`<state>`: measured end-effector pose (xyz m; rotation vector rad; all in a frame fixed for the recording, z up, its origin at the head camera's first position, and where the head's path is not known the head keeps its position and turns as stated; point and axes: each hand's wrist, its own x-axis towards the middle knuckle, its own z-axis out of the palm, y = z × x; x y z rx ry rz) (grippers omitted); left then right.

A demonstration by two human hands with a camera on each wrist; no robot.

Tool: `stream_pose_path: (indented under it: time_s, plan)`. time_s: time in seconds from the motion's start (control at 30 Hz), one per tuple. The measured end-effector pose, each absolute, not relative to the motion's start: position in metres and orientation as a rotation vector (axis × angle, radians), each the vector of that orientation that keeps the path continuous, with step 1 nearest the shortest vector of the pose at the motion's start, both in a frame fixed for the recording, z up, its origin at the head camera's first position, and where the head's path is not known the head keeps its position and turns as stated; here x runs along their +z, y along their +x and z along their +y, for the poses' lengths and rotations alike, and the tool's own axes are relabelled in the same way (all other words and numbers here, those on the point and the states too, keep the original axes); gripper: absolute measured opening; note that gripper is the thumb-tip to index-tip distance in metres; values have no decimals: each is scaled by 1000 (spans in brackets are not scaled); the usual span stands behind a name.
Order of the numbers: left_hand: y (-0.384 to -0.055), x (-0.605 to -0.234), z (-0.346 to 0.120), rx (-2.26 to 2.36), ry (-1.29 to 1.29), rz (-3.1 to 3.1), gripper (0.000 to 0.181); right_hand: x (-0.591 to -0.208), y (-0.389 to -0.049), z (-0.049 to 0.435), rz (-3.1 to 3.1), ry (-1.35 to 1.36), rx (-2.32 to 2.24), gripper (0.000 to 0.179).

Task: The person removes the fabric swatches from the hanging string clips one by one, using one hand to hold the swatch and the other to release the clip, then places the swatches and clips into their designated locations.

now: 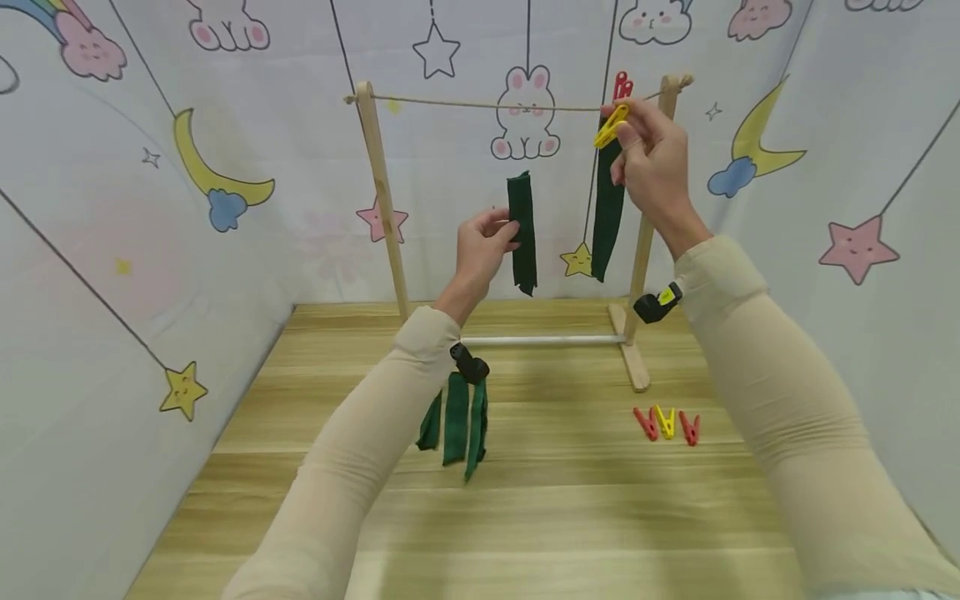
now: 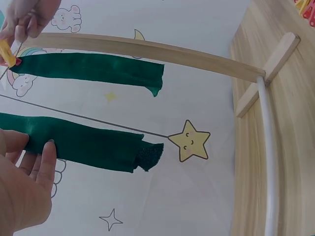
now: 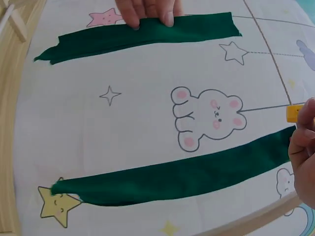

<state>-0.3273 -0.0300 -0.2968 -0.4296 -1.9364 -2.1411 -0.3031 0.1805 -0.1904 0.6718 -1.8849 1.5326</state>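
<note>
My left hand [image 1: 480, 250] pinches a dark green cloth strip [image 1: 523, 258] by its side, and the strip hangs upright in the air below the rope [image 1: 450, 103]. Between thumb and fingers, my right hand [image 1: 660, 167] holds a yellow clothespin [image 1: 611, 127] right at the rope's right part. Behind that hand, a second green strip [image 1: 606, 225] hangs from the rope, its top partly hidden by the fingers. A red clothespin [image 1: 622, 83] sticks up above this strip's top. In the left wrist view, the yellow clothespin [image 2: 7, 53] overlaps the hanging strip's upper end.
The rope runs between two wooden posts [image 1: 386, 192], joined low down by a white rod [image 1: 543, 340]. More green strips [image 1: 456, 421] lie on the wooden table [image 1: 570, 517], partly behind my left forearm. Red and yellow clothespins [image 1: 666, 422] lie at the right. A printed curtain [image 1: 315, 167] stands behind.
</note>
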Motion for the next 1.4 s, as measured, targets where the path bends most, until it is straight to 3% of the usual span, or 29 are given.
stream_pose_path:
  time_s: [0.43, 0.9, 1.13, 1.4]
  plan:
    - [-305, -321, -32, -2265, -482, -1909, 25, -237, -270, 205, -1996, 712, 1389, 30]
    - [-291, -345, -42, -2313, -421, -1957, 30, -290, -282, 247, -2087, 434, 1291, 33]
    - [-287, -359, -50, -2206, -379, -2062, 30, -301, -252, 254, -2134, 363, 1221, 28]
    - [-284, -373, -55, -2202, -357, -2102, 32, -341, -257, 296, -2216, 304, 1155, 31]
